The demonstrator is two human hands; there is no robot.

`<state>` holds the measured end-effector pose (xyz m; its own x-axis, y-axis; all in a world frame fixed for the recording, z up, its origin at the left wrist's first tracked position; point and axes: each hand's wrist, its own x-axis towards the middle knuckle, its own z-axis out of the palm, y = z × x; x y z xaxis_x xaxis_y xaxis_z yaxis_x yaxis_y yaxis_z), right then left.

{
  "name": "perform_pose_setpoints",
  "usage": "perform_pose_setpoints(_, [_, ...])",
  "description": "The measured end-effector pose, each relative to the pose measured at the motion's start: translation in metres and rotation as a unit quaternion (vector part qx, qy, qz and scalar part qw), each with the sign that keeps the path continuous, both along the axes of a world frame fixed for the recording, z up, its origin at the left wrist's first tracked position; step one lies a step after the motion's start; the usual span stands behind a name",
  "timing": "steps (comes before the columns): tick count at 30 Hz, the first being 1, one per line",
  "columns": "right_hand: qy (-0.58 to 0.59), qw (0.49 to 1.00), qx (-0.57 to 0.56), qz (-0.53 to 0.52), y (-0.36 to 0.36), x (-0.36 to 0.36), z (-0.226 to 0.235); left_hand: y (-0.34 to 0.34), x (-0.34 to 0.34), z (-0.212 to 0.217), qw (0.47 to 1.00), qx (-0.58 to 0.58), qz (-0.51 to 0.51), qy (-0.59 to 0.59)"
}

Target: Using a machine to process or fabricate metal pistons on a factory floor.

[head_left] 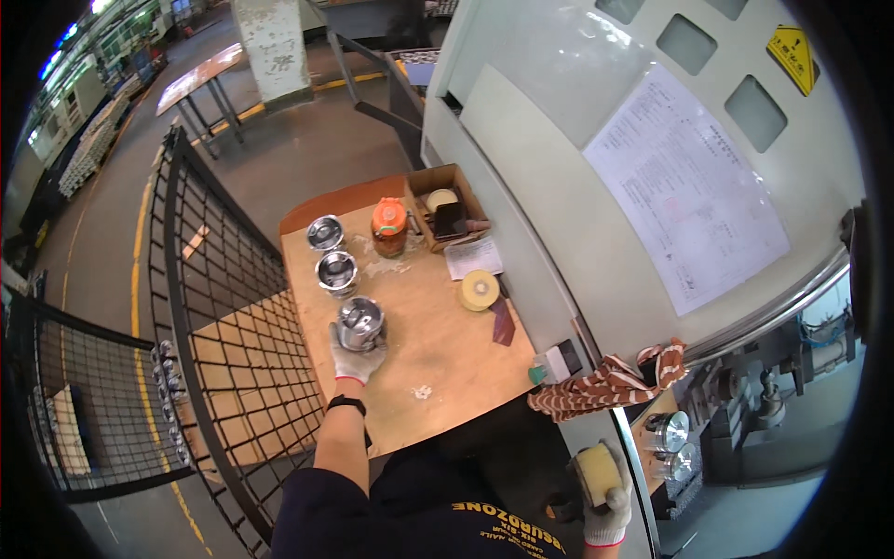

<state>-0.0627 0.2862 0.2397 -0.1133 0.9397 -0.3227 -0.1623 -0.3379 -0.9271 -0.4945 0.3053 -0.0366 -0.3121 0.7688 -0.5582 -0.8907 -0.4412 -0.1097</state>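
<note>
A dark shirt (410, 498) fills the foreground; the left hand (359, 361) curls around a metal cup (361, 321) at the table (447, 354), near two more cups (336, 272) presumably lined up for reach. The right hand (615, 508) clasps a yellow block (593, 473), likely for firm hold.
</note>
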Motion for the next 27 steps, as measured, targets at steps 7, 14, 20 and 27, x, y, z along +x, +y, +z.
perform_pose_setpoints(7, [0.026, 1.0, -0.006, 0.014, -0.002, -0.02, -0.004, -0.03, -0.073, -0.076, 0.986, -0.11, -0.128, 0.013])
perform_pose_setpoints(14, [0.081, 0.996, -0.033, 0.022, -0.005, -0.001, -0.014, -0.019, -0.018, -0.04, 0.876, -0.359, 0.085, 0.311])
perform_pose_setpoints(20, [0.019, 0.995, 0.059, -0.082, -0.012, 0.046, -0.048, 0.007, 0.188, 0.096, 0.854, -0.198, -0.415, 0.242])
perform_pose_setpoints(27, [-0.486, 0.794, 0.363, 0.038, -0.011, 0.092, 0.002, 0.037, 0.364, 0.169, 0.618, 0.333, -0.676, -0.224])
